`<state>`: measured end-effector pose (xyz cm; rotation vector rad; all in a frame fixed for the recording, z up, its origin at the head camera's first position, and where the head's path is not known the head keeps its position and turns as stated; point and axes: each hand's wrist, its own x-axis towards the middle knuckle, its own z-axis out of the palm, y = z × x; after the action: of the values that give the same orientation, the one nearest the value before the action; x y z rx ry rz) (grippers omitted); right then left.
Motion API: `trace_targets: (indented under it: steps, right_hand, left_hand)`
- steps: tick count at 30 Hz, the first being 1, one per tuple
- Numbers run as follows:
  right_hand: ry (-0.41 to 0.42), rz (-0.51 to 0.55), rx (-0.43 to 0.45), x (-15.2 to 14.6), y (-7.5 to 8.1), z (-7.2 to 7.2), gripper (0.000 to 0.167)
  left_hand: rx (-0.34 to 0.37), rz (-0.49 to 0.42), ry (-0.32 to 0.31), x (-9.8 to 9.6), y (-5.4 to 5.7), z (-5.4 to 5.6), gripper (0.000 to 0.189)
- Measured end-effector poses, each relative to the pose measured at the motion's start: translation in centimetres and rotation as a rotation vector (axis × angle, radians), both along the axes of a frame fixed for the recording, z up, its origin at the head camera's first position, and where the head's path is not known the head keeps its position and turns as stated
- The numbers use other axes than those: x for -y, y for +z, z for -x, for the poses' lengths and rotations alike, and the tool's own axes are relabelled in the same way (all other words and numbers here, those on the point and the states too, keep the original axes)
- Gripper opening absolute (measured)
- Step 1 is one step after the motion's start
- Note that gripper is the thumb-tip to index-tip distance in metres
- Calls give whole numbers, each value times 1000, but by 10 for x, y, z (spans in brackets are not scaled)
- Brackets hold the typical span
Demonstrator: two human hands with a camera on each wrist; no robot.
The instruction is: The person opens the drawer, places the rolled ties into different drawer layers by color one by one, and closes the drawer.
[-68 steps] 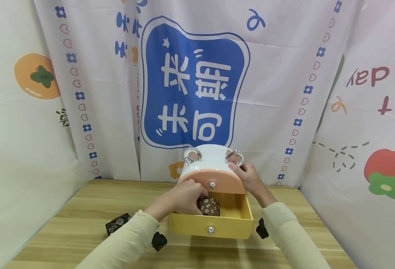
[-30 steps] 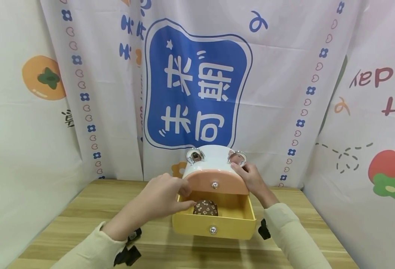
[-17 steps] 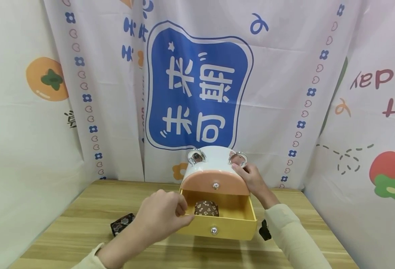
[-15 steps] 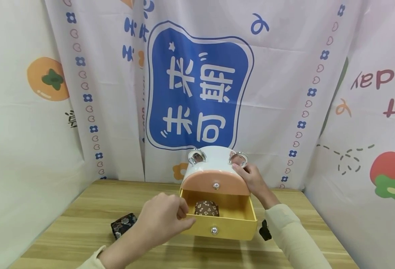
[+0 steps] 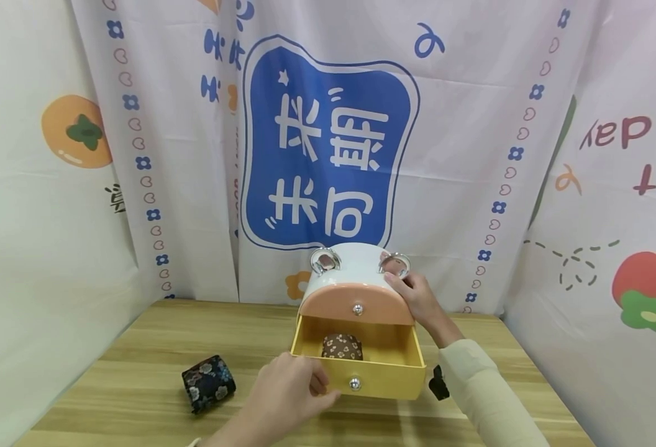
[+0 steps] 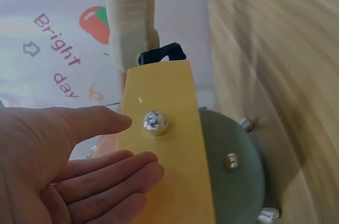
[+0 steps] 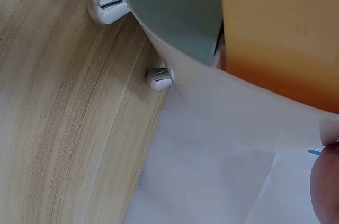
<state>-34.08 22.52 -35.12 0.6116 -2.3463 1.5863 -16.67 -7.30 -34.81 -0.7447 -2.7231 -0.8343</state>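
A small cabinet with a white shell (image 5: 356, 267) and silver ring ears stands on the table, its yellow middle drawer (image 5: 389, 380) pulled out. Inside that drawer lies a brown, flower-printed cloth roll (image 5: 341, 347). My left hand (image 5: 286, 394) is in front of the drawer's left side, holding nothing. In the left wrist view its thumb and loosely bent fingers lie beside the silver knob (image 6: 155, 123), short of gripping it. My right hand (image 5: 422, 304) grips the cabinet's upper right side by the ear, thumb on top. A fingertip (image 7: 326, 187) shows in the right wrist view.
A black flower-printed cloth bundle (image 5: 209, 383) lies on the wooden table (image 5: 154, 347) at left. An orange top drawer (image 5: 333, 304) and a green bottom drawer (image 6: 233, 192) are closed. Printed white curtains (image 5: 451, 155) hang behind and at both sides.
My left hand let go of the brown cloth roll, came out of the drawer and moved down in front of it. The black bundle is now fully uncovered. My right hand stayed put.
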Motion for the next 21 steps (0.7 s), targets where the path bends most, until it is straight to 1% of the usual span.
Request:
trace_targets:
  steps: [2,6,9,10,13,16,21]
  right_hand:
    - [-6,-2,-2,0,0,0,44]
    - [-19,-11,-4,1,0,0,45]
    - [-14,-10,-6,1,1,-1,44]
    - [-10,-8,-6,1,1,-1,44]
    - [0,-1,-3,1,1,0,43]
    - [7,3,9,1,1,-1,42]
    - [13,7,19,1,1,-2,42]
  left_hand:
    - [1,-2,1,-2,-5,1,18]
    - [38,-3,3,-6,-16,4,20]
    - [54,-16,-7,-9,-24,6,20]
    - [49,-19,-7,-11,-26,6,19]
    - [44,-29,-14,-15,-30,7,18]
    - [42,-27,-2,-19,-32,9,16]
    - [-5,-33,29,-25,-35,11,13]
